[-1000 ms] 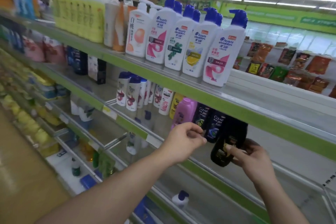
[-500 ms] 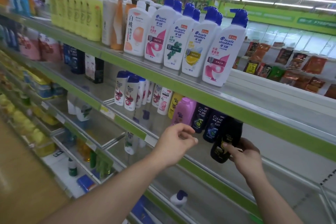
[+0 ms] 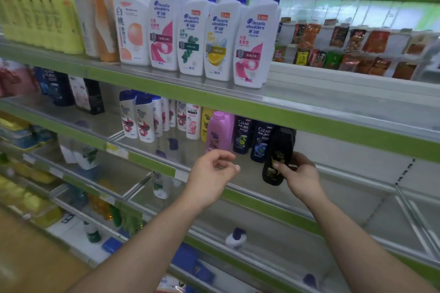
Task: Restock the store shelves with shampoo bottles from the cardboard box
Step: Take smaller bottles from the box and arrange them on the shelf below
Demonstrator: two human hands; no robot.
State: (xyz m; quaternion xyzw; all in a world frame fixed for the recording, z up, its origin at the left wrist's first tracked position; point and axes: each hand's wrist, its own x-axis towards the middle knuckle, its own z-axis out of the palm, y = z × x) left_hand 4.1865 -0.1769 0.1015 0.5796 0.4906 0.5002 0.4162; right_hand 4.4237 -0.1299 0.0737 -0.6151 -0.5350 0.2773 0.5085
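Note:
My right hand grips a black shampoo bottle with a gold label, holding it upright at the front edge of the second shelf, just right of two dark CLEAR bottles. My left hand hovers in front of the same shelf edge, fingers loosely curled, holding nothing, below a pink bottle. The cardboard box is out of view.
The top shelf carries tall white pump bottles and yellow bottles. White red-label bottles stand left on the second shelf. To the right of the black bottle both shelves are bare. Lower shelves hold scattered items; snack packets hang behind.
My left hand has drawn back from the CLEAR bottles toward the left and its fingers have loosened. My right hand keeps the black bottle at nearly the same spot on the shelf.

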